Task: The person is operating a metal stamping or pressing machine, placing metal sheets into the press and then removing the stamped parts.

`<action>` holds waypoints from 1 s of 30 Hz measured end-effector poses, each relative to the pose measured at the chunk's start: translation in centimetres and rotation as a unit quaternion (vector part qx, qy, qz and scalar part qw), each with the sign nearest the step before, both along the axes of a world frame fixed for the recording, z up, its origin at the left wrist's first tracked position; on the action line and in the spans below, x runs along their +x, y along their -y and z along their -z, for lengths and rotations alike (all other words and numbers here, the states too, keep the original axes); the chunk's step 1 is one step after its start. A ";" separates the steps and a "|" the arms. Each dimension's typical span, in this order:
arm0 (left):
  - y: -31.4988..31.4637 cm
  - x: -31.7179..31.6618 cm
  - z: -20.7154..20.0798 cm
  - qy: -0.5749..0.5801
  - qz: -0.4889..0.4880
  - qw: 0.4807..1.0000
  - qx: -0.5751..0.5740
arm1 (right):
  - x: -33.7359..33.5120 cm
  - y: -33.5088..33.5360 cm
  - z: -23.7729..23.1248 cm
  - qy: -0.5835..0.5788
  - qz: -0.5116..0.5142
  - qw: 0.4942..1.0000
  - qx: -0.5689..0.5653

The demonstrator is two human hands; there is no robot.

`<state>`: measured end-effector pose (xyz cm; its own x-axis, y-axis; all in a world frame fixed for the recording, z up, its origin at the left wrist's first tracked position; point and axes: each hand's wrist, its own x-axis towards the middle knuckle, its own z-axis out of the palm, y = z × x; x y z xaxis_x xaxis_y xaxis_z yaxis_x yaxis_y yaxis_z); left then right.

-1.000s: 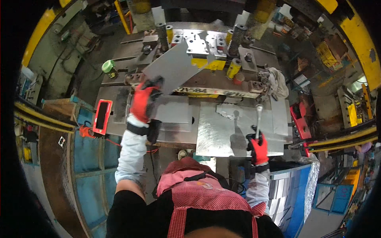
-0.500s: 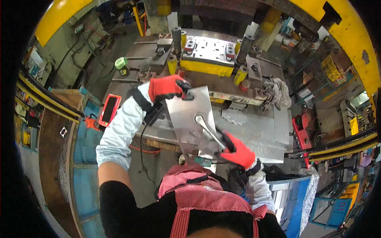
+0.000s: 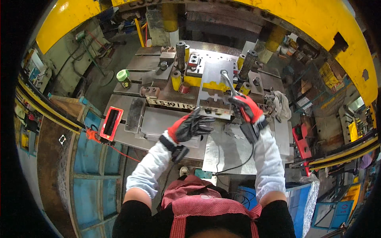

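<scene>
In my right hand (image 3: 247,106), gloved in red and black, the fingers are closed round the handle of a slim metal suction-cup lifter (image 3: 229,84). Its round cup sits against a thin shiny metal sheet (image 3: 214,88), which lies over the near part of the press die (image 3: 204,59). My left hand (image 3: 192,126), gloved the same way, is off the sheet with its fingers spread. Beneath it is a stack of flat metal sheets (image 3: 164,122) at the table's near side. Part of the die is hidden by the sheet.
Dark ribbed guide posts (image 3: 180,55) and yellow posts (image 3: 176,79) rise around the die. A green-lidded jar (image 3: 124,78) and a red-framed tray (image 3: 111,123) stand at left. A grey rag (image 3: 279,104) lies at right. The yellow press frame (image 3: 274,18) arches overhead.
The metal sheet has moved away from me onto the die, with my right hand and the lifter. My left hand has let go of the sheet's edge and come back nearer.
</scene>
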<state>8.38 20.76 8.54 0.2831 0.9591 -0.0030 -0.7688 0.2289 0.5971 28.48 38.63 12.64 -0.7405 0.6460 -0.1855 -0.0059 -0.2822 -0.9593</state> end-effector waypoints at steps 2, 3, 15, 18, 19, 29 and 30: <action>-4.0 0.7 2.7 0.056 -0.016 0.998 -0.013 | -0.8 -5.1 2.4 0.024 -0.054 0.992 0.108; -4.9 0.9 3.1 0.070 -0.048 0.996 0.002 | -1.5 -5.9 2.5 0.036 -0.112 0.942 0.315; -7.9 3.7 2.4 0.073 -0.138 0.986 -0.063 | -1.7 -8.1 4.8 0.081 0.009 0.982 0.172; -7.3 2.3 2.3 0.060 -0.180 0.977 -0.092 | -1.2 -0.3 2.2 0.032 0.139 0.976 0.163; -7.4 2.6 2.5 0.063 -0.180 0.978 -0.090 | 0.3 1.9 2.5 -0.006 0.181 0.975 0.125; -8.1 3.0 2.7 0.039 -0.195 0.974 -0.109 | 19.8 14.7 17.3 0.020 0.368 0.929 -0.036; -8.0 2.9 2.6 0.044 -0.193 0.974 -0.112 | 20.4 15.1 17.9 -0.005 0.390 0.918 -0.074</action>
<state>11.32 28.79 5.92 -0.0900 0.9723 -0.2155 -0.8695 0.0288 0.4931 48.91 23.52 -5.27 -0.0654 0.9485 -0.3099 -0.2694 -0.3158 -0.9098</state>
